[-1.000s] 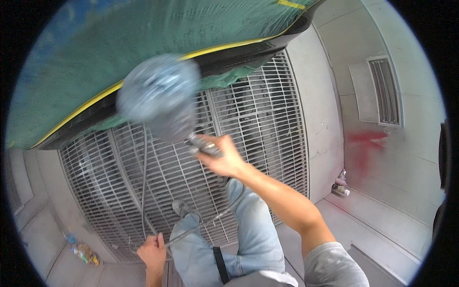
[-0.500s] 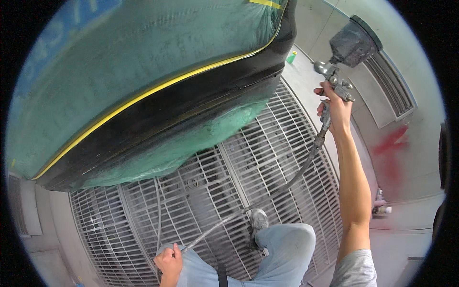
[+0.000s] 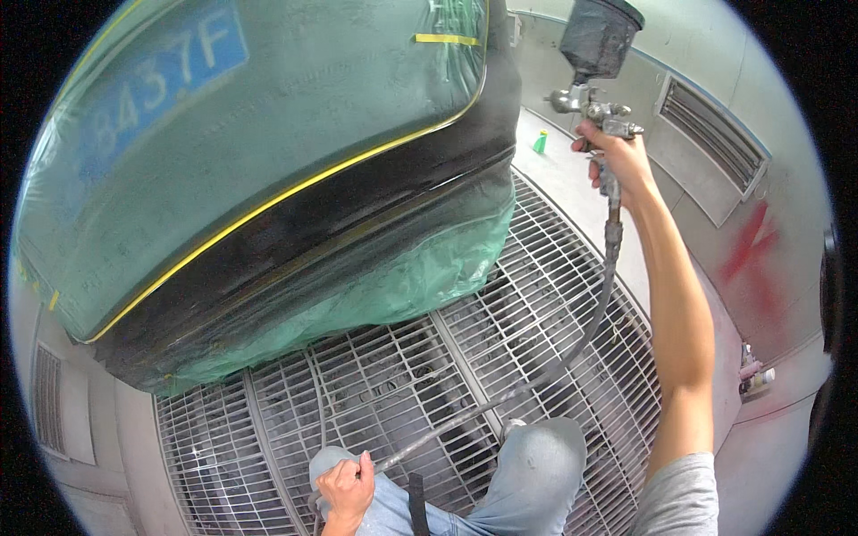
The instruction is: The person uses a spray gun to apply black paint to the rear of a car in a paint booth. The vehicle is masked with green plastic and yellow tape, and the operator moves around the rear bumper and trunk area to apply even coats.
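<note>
My right hand (image 3: 617,161) is closed round the grip of a spray gun (image 3: 594,107), held upright at the upper right with its nozzle toward the bumper. A dark grey paint cup (image 3: 601,40) sits on top of the gun. From the grip's lower end a grey air hose (image 3: 585,335) curves down to my left hand (image 3: 347,487), which is closed on it above my knee. The black car bumper (image 3: 357,210) lies ahead and to the left, apart from the gun. Green masking film (image 3: 295,116) edged with yellow tape (image 3: 295,189) covers the bodywork above it.
More green film (image 3: 384,295) hangs below the bumper over the metal floor grating (image 3: 429,375). A wall with a louvred vent (image 3: 715,134) and a red paint mark (image 3: 752,250) stands to the right. A small green object (image 3: 541,141) and bottles (image 3: 758,380) lie by the wall.
The spray gun and my right hand have shifted up and left in view. My left hand appears slightly further right, still on the hose. The view has shifted, showing more of the masked car.
</note>
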Demonstrator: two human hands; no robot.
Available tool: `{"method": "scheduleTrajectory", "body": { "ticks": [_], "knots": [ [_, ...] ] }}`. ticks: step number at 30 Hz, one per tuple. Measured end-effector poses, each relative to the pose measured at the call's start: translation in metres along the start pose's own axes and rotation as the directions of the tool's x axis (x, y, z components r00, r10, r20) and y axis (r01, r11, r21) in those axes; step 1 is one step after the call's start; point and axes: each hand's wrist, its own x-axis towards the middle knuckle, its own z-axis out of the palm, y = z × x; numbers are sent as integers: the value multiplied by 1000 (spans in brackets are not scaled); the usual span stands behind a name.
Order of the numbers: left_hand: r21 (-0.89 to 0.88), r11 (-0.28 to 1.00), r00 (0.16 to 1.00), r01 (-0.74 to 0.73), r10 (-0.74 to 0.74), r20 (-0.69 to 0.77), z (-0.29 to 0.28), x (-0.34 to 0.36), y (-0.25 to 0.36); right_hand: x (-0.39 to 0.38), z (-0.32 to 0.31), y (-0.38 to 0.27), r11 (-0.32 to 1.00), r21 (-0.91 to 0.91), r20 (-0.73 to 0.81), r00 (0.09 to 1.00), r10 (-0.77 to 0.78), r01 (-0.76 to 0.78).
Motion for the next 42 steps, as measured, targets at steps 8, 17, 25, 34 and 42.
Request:
{"method": "scheduleTrajectory", "body": {
  "ticks": [8, 17, 25, 34, 42],
  "knots": [
    [-5, 1000, 1000, -10, 10, 30, 6, -10, -22, -35, 34, -39, 980, -199, -32, 999, 5, -11],
    [9, 997, 995, 83, -83, 54, 12, -48, -102, -119, 107, -87, 992, -117, 102, 993, 60, -48],
    [106, 983, 989, 148, -149, -6, 11, -73, -161, -196, 181, -125, 995, -93, 223, 974, 44, -23],
    [146, 963, 973, 227, -216, -83, 0, -105, -189, -270, 277, -162, 998, -64, 365, 931, 4, 21],
    [114, 942, 947, 315, -304, -101, -21, -126, -204, -327, 369, -194, 998, 22, 499, 864, -59, 56]
  ]
}}
